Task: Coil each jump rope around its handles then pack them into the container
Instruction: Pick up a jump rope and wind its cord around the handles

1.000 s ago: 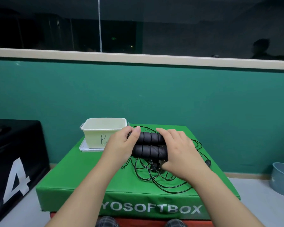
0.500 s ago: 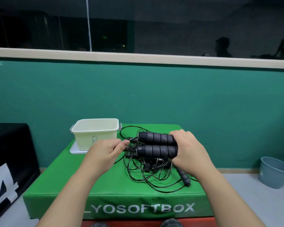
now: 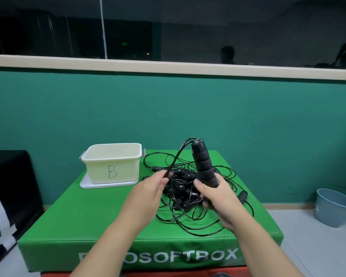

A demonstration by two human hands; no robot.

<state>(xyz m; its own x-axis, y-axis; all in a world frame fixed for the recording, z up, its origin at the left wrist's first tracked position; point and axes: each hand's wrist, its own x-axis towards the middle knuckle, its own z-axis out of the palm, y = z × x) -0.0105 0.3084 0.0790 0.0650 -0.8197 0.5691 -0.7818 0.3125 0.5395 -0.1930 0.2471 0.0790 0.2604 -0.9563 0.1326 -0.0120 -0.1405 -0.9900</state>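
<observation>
My right hand (image 3: pixel 218 193) is gripping the black handles (image 3: pixel 204 166) upright, while my left hand (image 3: pixel 148 191) is pinching the rope (image 3: pixel 177 158) (thin, black). I'm seeing the cream container (image 3: pixel 112 162) sitting far left on the green box (image 3: pixel 88 220).

Even indoor light is cast from above; shadows are kept soft. The dark window (image 3: pixel 248 33) is filled with dim reflections, and straight lines are bowed near the edges
</observation>
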